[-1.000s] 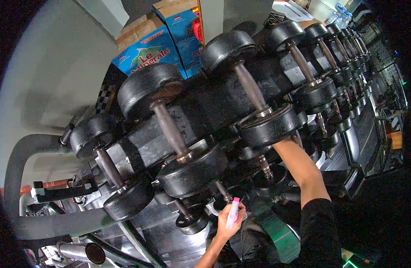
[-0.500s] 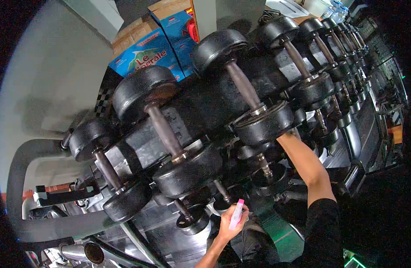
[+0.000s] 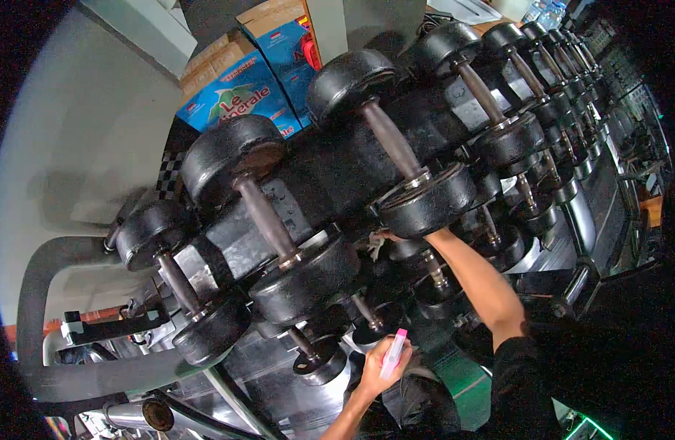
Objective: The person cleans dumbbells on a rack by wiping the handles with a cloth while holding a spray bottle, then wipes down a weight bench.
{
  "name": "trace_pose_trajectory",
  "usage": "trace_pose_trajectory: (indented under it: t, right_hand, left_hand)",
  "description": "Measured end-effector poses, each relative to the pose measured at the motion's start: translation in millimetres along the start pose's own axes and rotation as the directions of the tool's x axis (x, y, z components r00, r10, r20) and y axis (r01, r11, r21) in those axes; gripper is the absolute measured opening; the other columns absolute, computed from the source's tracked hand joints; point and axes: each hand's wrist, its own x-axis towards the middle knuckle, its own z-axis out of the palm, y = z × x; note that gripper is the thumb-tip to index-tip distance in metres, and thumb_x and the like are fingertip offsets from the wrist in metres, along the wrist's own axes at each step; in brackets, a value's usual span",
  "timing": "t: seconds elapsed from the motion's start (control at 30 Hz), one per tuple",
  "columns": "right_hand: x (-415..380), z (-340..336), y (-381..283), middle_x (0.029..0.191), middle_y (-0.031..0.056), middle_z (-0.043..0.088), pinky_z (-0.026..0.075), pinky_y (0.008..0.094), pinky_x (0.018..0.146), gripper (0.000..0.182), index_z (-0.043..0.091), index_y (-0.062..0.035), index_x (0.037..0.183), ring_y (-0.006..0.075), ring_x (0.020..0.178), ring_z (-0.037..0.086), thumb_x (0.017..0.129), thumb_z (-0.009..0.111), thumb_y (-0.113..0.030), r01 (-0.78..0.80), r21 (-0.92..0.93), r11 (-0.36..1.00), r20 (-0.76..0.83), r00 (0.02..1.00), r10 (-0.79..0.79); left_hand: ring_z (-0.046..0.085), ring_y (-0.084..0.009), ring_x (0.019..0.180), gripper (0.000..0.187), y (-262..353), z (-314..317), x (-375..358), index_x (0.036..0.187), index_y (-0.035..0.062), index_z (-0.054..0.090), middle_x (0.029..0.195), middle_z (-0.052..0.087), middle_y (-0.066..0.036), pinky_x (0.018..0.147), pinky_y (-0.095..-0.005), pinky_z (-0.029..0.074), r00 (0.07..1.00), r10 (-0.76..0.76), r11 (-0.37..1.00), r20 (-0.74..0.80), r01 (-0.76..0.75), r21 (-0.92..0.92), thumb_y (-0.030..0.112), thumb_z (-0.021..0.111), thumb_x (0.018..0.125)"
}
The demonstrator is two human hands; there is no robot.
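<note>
My left hand (image 3: 381, 364) is closed around a small clear bottle with a pink cap (image 3: 395, 353), held upright with a slight tilt below the rack. My right hand (image 3: 434, 238) reaches under the near head of a large black dumbbell (image 3: 425, 199) on the upper tier, and its fingers are mostly hidden. Beyond it, a crumpled pale cloth (image 3: 378, 243) pokes out between two dumbbells, moving along with the hand. To the left lies another large dumbbell (image 3: 268, 220) with a worn metal handle. Smaller dumbbells (image 3: 434, 270) sit on the lower tier close to my right forearm.
A two-tier rack of black dumbbells runs from lower left to upper right. Blue and brown cardboard boxes (image 3: 238, 95) stand behind it by the wall. A thick grey tubular frame (image 3: 33, 308) curves at the left. Water bottles (image 3: 546, 13) stand at the far top right.
My right hand has moved left beneath the large dumbbell, and the pale cloth now shows at its left. My left hand stays nearly in place with the bottle. The view has shifted slightly.
</note>
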Motion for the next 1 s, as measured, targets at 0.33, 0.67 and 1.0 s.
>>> trace_pose_trajectory:
  t: [0.33, 0.67, 1.0]
  right_hand:
    - [10.8, -23.9, 75.4, 0.123, 0.0104, 0.056, 0.038, 0.0422, 0.102, 0.033, 0.054, -0.0087, 0.119, 0.0268, 0.115, 0.05, 0.092, 0.047, -0.028, -0.195, 0.229, 0.954, -0.191, 0.952, 0.241]
    - [18.8, -13.6, 96.8, 0.123, 0.0107, 0.056, 0.037, 0.042, 0.102, 0.033, 0.053, -0.0079, 0.119, 0.0263, 0.116, 0.05, 0.093, 0.046, -0.028, -0.072, 0.456, 0.887, -0.248, 0.947, 0.204]
    - [18.7, -11.8, 121.2, 0.123, 0.011, 0.056, 0.037, 0.0417, 0.103, 0.033, 0.052, -0.007, 0.119, 0.0258, 0.116, 0.05, 0.094, 0.045, -0.028, 0.108, 0.675, 0.73, -0.245, 0.966, 0.084]
  left_hand:
    - [0.067, -0.0184, 0.075, 0.015, 7.8, -24.5, -12.1, 0.093, 0.0034, 0.064, 0.083, 0.066, -0.01, 0.067, -0.0295, 0.053, 1.0, 0.003, 0.997, 0.007, -0.004, 0.077, 0.005, 0.069, 0.079]
    - [0.068, -0.0195, 0.074, 0.014, 3.6, -18.1, -18.1, 0.091, 0.0035, 0.063, 0.084, 0.068, -0.01, 0.065, -0.0301, 0.053, 0.999, -0.034, 0.997, 0.04, 0.031, 0.075, 0.005, 0.07, 0.078]
    - [0.058, -0.0066, 0.066, 0.015, 7.9, 2.5, -9.3, 0.094, 0.0057, 0.063, 0.08, 0.065, -0.001, 0.06, -0.0243, 0.049, 0.994, 0.013, 0.996, 0.109, -0.022, 0.082, 0.005, 0.069, 0.08]
